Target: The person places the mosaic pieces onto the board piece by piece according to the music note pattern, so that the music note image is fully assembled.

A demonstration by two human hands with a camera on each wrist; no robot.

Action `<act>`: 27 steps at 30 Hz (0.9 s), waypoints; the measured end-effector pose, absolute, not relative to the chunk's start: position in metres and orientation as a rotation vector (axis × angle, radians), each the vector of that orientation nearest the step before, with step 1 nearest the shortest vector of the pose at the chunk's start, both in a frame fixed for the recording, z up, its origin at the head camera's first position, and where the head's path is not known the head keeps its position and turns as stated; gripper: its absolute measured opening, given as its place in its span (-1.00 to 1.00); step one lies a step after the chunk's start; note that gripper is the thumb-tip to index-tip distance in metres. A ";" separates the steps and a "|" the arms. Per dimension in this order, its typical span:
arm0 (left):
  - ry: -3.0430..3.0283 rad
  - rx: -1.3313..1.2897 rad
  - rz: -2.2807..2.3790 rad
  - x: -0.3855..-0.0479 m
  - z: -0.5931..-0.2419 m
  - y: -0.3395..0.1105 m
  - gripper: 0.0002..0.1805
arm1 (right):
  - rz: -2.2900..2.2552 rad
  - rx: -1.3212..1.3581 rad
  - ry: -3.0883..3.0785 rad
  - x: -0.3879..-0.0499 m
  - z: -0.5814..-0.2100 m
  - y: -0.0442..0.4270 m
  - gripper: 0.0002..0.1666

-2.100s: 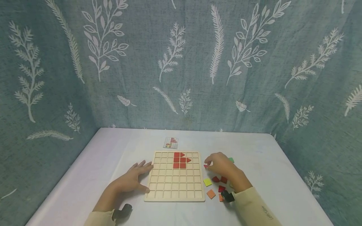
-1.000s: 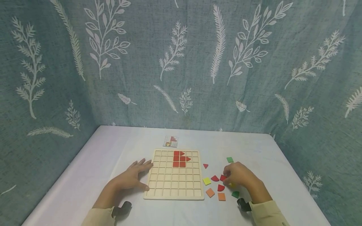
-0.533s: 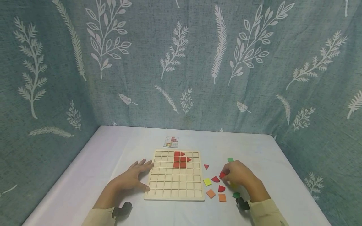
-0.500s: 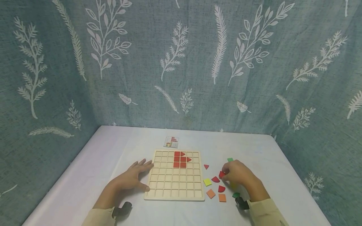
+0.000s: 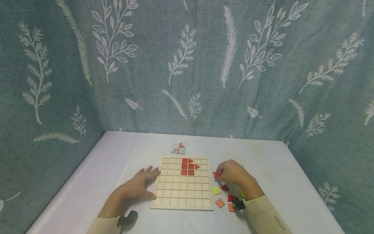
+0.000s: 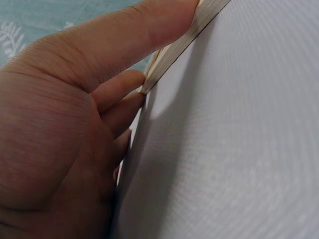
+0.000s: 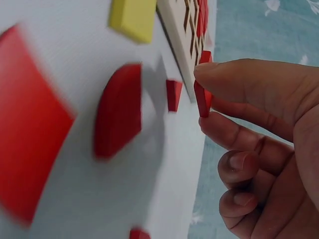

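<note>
The right hand hovers just right of the wooden grid board. In the right wrist view, its thumb and fingers pinch a small red piece above the white surface; another red piece lies below it, by the board's edge. The piece's full outline is hard to tell. Spread along the board's left edge is the left hand, thumb near the lower corner and fingertips touching higher up. The left wrist view shows its thumb and fingers against the board's side. Red squares and two red triangles sit in the upper grid cells.
Loose pieces lie right of the board: a yellow square, a red quarter-circle, orange squares and others partly under the right arm. A small pattern card lies behind the board. Patterned cloth surrounds the table.
The right hand has carried a red piece from the loose pieces leftward, closer to the board and over the small red triangle. The left hand keeps its place at the board's edge.
</note>
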State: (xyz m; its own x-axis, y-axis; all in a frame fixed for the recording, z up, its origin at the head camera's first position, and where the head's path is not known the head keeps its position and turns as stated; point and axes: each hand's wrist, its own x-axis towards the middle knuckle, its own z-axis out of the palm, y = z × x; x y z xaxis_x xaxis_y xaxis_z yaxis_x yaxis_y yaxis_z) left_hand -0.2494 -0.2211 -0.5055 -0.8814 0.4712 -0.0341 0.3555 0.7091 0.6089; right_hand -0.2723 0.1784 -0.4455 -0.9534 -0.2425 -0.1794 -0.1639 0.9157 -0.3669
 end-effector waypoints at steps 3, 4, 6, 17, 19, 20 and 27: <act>2.726 0.669 0.918 -0.249 -0.505 -0.221 0.20 | -0.511 -0.391 2.870 -0.278 -0.446 0.170 -0.76; 2.725 0.678 0.920 -0.249 -0.505 -0.221 0.20 | -0.516 -0.415 2.871 -0.279 -0.447 0.168 -0.77; 2.723 0.685 0.926 -0.249 -0.504 -0.221 0.20 | -0.526 -0.442 2.861 -0.282 -0.447 0.162 -0.76; 2.715 0.708 0.925 -0.246 -0.499 -0.221 0.18 | -0.496 -0.502 2.816 -0.295 -0.447 0.136 -0.72; 2.712 0.701 0.929 -0.245 -0.498 -0.221 0.18 | -0.483 -0.529 2.822 -0.297 -0.447 0.133 -0.71; 2.709 0.693 0.932 -0.244 -0.497 -0.220 0.18 | -0.480 -0.540 2.823 -0.297 -0.447 0.131 -0.72; 2.720 0.651 0.928 -0.245 -0.499 -0.220 0.21 | -0.419 -0.597 2.811 -0.300 -0.449 0.122 -0.73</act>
